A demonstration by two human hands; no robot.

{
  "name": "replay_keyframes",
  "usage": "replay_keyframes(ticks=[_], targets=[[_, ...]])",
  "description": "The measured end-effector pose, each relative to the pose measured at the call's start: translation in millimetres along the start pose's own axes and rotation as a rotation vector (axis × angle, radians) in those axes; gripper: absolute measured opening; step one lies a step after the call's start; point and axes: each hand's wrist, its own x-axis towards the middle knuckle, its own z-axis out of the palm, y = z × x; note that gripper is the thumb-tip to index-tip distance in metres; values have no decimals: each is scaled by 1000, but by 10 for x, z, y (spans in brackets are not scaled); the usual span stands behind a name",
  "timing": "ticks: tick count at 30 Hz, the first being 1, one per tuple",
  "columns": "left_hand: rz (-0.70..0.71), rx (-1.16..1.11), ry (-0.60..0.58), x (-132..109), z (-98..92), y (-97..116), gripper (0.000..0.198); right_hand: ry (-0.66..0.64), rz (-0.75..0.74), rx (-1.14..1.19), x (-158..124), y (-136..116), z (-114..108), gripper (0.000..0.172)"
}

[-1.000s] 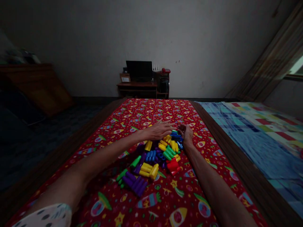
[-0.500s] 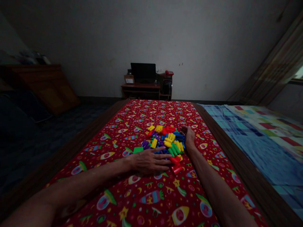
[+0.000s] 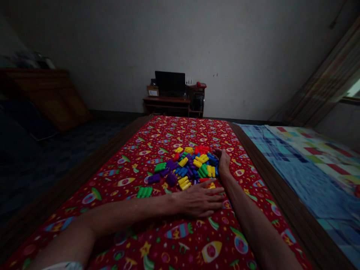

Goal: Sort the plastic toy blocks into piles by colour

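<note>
A loose heap of plastic building blocks (image 3: 183, 171) in red, yellow, green, blue and purple lies on a red patterned cloth (image 3: 180, 247). Along the near side of the heap, my left hand (image 3: 201, 200) lies flat with fingers stretched to the right, touching or covering a few red and yellow blocks. My right hand (image 3: 224, 162) rests on its edge against the heap's right side, fingers extended forward beside the blue blocks. Neither hand grips a block. One green block (image 3: 144, 192) lies apart at the left, close to my left forearm.
A dark monitor (image 3: 170, 83) and a red telephone (image 3: 201, 84) stand on a low desk at the far wall. To the right is a bed surface with blue and checked bedding (image 3: 284, 165). A wooden cabinet (image 3: 53, 95) stands at the left.
My left hand has slid right and slightly nearer along the heap's front edge, uncovering purple, yellow and green blocks at the left. My right hand has barely moved.
</note>
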Motion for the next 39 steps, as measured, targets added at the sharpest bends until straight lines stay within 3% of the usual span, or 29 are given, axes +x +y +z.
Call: replay_keyframes(ticks=[3,9,12,14,16,19,22,24,27,30,32,36,39], targets=[[-165,42,3,29,40,-88,28,-6,-2,4,-3,-15,2,40],[-313,75,27,-334,-20,-209,23,10,-6,-53,-32,-16,44,37],[-374,21,46,-511,-127,-157,28,-32,-77,-208,-69,-109,25,36],[-455,7,71,-638,-215,-169,31,-94,-209,-405,-84,-250,-18,37],[-584,22,120,-796,-285,-244,33,-205,-370,-624,-91,-441,-76,36],[-811,35,226,-1086,-278,-445,38,-587,-468,-928,-133,-720,-152,31],[-1033,-46,353,-1377,-107,-657,48,-950,-465,-1258,-271,-859,-147,38],[-1147,-185,416,-1524,41,-754,58,-1014,-501,-1452,-394,-873,-98,42],[-1252,-347,430,-1635,186,-809,64,-1001,-572,-1560,-502,-875,-36,40],[-1234,-389,424,-1651,206,-803,63,-924,-608,-1453,-389,-908,-85,40],[-1212,-393,418,-1649,194,-799,62,-764,-606,-1353,-187,-911,-182,46],[-1177,-367,408,-1668,204,-820,59,-285,-596,-1331,321,-785,-419,50],[-1148,-333,402,-1690,229,-832,55,-104,-519,-1434,604,-621,-556,45]])
